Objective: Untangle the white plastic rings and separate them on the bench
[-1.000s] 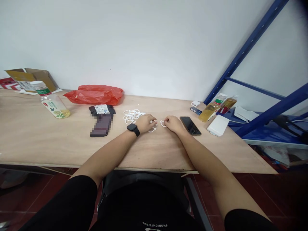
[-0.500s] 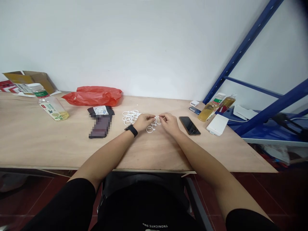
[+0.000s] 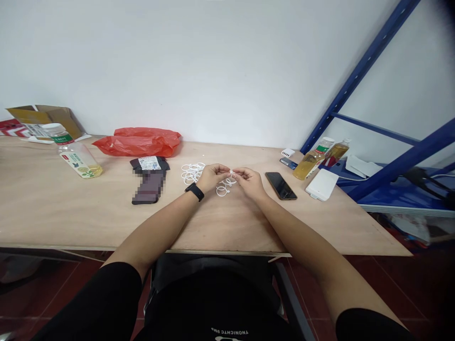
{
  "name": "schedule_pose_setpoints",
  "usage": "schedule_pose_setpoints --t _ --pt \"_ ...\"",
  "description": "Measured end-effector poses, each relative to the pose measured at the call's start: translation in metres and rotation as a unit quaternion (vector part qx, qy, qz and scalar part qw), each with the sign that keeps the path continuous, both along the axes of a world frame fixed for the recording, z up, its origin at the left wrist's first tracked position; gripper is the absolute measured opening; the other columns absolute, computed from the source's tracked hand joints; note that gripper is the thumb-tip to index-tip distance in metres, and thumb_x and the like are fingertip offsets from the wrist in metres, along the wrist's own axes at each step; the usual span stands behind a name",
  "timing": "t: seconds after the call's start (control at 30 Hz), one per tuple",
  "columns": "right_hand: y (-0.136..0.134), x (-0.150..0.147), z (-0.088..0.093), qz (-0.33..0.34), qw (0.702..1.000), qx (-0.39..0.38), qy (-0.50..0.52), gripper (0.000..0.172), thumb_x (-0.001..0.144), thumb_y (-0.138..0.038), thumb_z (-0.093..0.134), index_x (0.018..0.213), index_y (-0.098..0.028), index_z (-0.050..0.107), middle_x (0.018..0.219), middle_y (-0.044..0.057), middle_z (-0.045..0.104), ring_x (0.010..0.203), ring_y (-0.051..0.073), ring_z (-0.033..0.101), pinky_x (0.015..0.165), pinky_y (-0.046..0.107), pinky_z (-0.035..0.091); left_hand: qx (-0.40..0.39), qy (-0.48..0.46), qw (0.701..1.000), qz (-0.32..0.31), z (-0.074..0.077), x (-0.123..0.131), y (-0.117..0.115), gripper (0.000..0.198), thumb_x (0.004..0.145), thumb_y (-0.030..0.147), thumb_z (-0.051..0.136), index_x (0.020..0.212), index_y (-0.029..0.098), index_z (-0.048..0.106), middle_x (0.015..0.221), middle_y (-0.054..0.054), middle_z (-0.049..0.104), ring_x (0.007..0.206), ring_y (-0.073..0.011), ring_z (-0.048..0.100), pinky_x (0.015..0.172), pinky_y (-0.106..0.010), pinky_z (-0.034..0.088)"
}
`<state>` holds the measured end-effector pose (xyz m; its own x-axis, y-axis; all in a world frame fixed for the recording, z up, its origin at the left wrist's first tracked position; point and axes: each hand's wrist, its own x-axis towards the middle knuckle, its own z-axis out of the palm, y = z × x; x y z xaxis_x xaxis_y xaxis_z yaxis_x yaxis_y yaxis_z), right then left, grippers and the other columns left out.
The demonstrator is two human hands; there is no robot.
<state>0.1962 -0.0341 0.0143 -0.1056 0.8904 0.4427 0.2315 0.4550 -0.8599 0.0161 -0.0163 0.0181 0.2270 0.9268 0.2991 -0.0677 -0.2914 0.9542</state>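
Note:
Over the wooden table (image 3: 199, 222), my left hand (image 3: 210, 178) and my right hand (image 3: 250, 183) meet fingertip to fingertip. Pinched between them is a small white ring (image 3: 231, 173), mostly covered by the fingers. A loose pile of several thin white rings (image 3: 195, 166) lies just left of and behind my left hand. More of the same rings lie under and in front of the fingertips, the nearest being a single white ring (image 3: 228, 192) with a small tab. A black watch (image 3: 194, 191) is on my left wrist.
Left are a dark pouch (image 3: 149, 182), a red plastic bag (image 3: 142, 141), a tilted bottle (image 3: 76, 156) and a cardboard box (image 3: 59, 118). Right are a phone (image 3: 280, 185), a white case (image 3: 322, 184), a tea bottle (image 3: 312, 161) and a blue metal frame (image 3: 359, 71).
My two hands have come closer together, the right one moving slightly left. The ring between them is now more covered by the fingertips.

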Motion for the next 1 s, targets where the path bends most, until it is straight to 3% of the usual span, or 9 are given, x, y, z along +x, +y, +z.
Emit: schedule_pose_setpoints --t 0.13,0.53,0.67,0.8,1.0 --pt "0.002 -0.002 0.0 0.013 0.999 -0.03 0.027 0.04 0.073 -0.054 0.072 0.09 -0.018 0.073 0.08 0.006 0.073 0.063 0.016 0.062 0.055 0.028 0.05 -0.037 -0.012 0.999 -0.003 0.003 0.0 0.0 0.043 0.058 0.043 0.086 0.081 0.01 0.072 0.079 -0.008 0.074 0.069 -0.0159 0.066 0.068 -0.03 0.054" --pt "0.0 0.001 0.007 0.091 0.99 -0.102 0.041 0.041 0.061 -0.054 0.081 0.078 -0.018 0.071 0.069 0.003 0.07 0.052 0.011 0.055 0.048 0.025 0.049 -0.105 -0.002 0.992 -0.073 0.012 -0.009 -0.005 0.041 0.051 0.035 0.091 0.074 0.01 0.068 0.073 -0.005 0.073 0.066 -0.0146 0.066 0.066 -0.029 0.053" --pt "0.003 0.004 0.005 0.089 0.991 -0.097 0.036 0.041 0.065 -0.054 0.079 0.085 -0.018 0.072 0.078 0.004 0.072 0.055 0.011 0.058 0.05 0.025 0.051 -0.073 0.009 0.995 -0.066 0.007 -0.008 -0.001 0.039 0.059 0.034 0.088 0.083 0.01 0.069 0.08 -0.007 0.074 0.07 -0.0155 0.068 0.067 -0.029 0.054" --pt "0.009 0.008 -0.002 0.088 0.989 -0.115 0.027 0.042 0.065 -0.05 0.08 0.092 -0.018 0.072 0.083 0.006 0.074 0.063 0.014 0.064 0.057 0.027 0.054 -0.045 0.085 0.994 -0.049 -0.004 -0.004 0.002 0.035 0.069 0.028 0.081 0.098 0.011 0.071 0.083 -0.008 0.075 0.073 -0.0166 0.07 0.065 -0.026 0.054" --pt "0.009 0.011 -0.007 0.082 0.99 -0.115 0.014 0.035 0.069 -0.042 0.077 0.094 -0.017 0.074 0.087 0.007 0.075 0.071 0.017 0.068 0.063 0.028 0.055 0.066 0.227 0.972 0.01 -0.009 -0.004 0.001 0.022 0.079 0.027 0.068 0.096 0.015 0.075 0.088 -0.006 0.076 0.078 -0.0169 0.07 0.068 -0.025 0.052"
